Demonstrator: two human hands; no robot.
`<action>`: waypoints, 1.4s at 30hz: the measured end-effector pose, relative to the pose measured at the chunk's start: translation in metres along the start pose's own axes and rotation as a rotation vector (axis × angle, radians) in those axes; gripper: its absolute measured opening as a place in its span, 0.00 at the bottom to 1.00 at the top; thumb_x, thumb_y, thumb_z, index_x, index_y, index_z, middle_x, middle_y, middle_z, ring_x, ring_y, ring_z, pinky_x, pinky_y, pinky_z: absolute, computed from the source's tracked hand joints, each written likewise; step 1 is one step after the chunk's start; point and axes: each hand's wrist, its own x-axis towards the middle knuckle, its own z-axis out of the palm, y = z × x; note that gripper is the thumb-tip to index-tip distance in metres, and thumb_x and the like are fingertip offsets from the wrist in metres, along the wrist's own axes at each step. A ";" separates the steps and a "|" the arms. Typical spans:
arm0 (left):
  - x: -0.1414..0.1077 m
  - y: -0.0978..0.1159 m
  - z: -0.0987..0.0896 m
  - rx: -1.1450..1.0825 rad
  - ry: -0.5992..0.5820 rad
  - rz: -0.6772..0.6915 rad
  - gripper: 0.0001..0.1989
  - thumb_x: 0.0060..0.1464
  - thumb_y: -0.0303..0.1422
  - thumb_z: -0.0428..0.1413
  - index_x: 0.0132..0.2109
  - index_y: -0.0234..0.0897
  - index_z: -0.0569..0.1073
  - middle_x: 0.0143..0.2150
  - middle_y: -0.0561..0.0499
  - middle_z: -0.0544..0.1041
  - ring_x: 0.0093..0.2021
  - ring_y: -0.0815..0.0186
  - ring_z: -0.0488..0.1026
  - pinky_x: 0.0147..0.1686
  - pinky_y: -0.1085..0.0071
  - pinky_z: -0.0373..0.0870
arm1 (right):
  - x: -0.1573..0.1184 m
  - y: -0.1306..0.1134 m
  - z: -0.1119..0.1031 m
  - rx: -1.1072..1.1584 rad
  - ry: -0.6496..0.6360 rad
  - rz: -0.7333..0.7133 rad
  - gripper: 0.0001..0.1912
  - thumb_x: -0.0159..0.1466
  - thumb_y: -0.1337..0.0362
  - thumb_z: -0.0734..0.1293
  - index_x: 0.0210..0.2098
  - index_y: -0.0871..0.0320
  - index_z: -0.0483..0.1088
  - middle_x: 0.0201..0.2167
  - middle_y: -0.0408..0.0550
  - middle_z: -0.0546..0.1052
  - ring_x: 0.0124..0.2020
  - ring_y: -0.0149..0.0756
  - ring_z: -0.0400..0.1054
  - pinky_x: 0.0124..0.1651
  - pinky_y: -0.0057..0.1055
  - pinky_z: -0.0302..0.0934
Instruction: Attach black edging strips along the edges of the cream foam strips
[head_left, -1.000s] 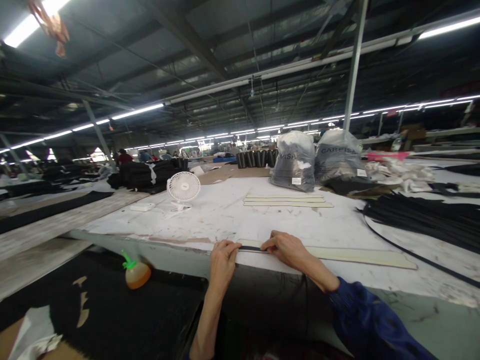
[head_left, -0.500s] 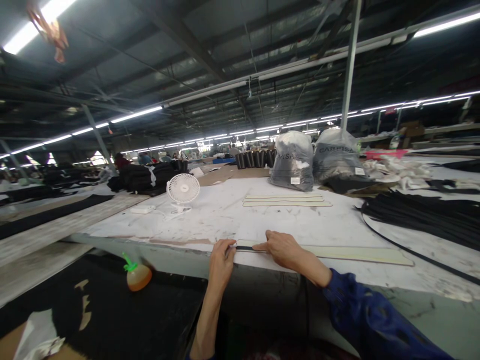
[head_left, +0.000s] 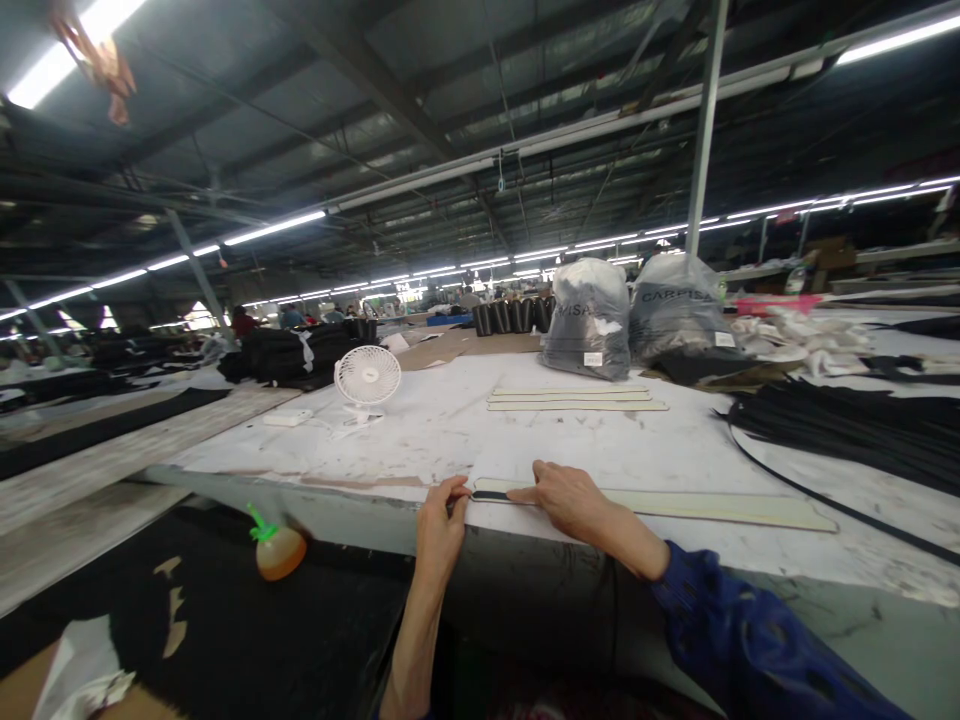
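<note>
A long pale yellow strip point(head_left: 720, 506) with a dark edge lies along the front of the white-covered table. Near its left end a short piece of black strip point(head_left: 491, 495) lies flat on top. My left hand point(head_left: 441, 525) is at that left end, its thumb and forefinger closed at the tip. My right hand point(head_left: 566, 500) presses the black strip down with its forefinger, the other fingers curled in. Whatever is under the right palm is hidden. Farther back lie several similar pale strips point(head_left: 574, 399).
A small white fan point(head_left: 367, 376) stands at the left beside a white box point(head_left: 288, 417). Grey plastic-wrapped bags point(head_left: 589, 325) are at the back. Black straps point(head_left: 885, 435) are heaped at the right. Below the table edge, left, sits a spray bottle point(head_left: 279, 552) with orange liquid.
The left fingertips have drawn back slightly from the black strip's end, showing more of the pale strip's tip. The right hand stays nearly in place; the view shifts slightly.
</note>
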 end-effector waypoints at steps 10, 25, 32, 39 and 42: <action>0.001 -0.005 -0.001 0.037 -0.030 0.007 0.14 0.51 0.30 0.52 0.45 0.37 0.73 0.38 0.49 0.79 0.42 0.61 0.74 0.50 0.58 0.68 | 0.001 -0.001 0.001 -0.045 0.006 -0.011 0.26 0.67 0.70 0.53 0.56 0.35 0.64 0.38 0.52 0.67 0.38 0.39 0.67 0.34 0.30 0.57; -0.010 0.021 0.009 0.103 -0.028 0.292 0.12 0.58 0.29 0.47 0.42 0.40 0.75 0.40 0.48 0.76 0.45 0.62 0.70 0.49 0.63 0.67 | -0.004 -0.003 0.002 0.003 0.050 -0.014 0.23 0.68 0.68 0.54 0.54 0.38 0.67 0.37 0.52 0.68 0.38 0.39 0.66 0.35 0.30 0.58; -0.003 0.031 0.019 0.161 -0.198 0.305 0.13 0.58 0.29 0.47 0.38 0.39 0.77 0.35 0.48 0.75 0.41 0.62 0.70 0.44 0.63 0.68 | -0.003 -0.001 0.007 -0.012 0.073 -0.018 0.22 0.68 0.68 0.54 0.54 0.37 0.67 0.37 0.52 0.67 0.39 0.41 0.66 0.33 0.30 0.57; 0.002 0.036 0.014 0.235 -0.278 0.311 0.13 0.57 0.26 0.47 0.33 0.39 0.75 0.33 0.49 0.73 0.40 0.62 0.69 0.42 0.63 0.67 | -0.003 0.002 0.011 0.015 0.085 -0.025 0.23 0.68 0.68 0.53 0.56 0.35 0.65 0.37 0.51 0.67 0.39 0.38 0.66 0.34 0.29 0.56; 0.001 0.042 0.013 0.279 -0.204 0.319 0.13 0.57 0.27 0.46 0.36 0.40 0.75 0.36 0.48 0.73 0.41 0.60 0.69 0.43 0.63 0.67 | -0.001 0.004 0.011 0.047 0.072 -0.027 0.22 0.69 0.66 0.54 0.54 0.35 0.67 0.37 0.50 0.67 0.39 0.38 0.66 0.35 0.29 0.57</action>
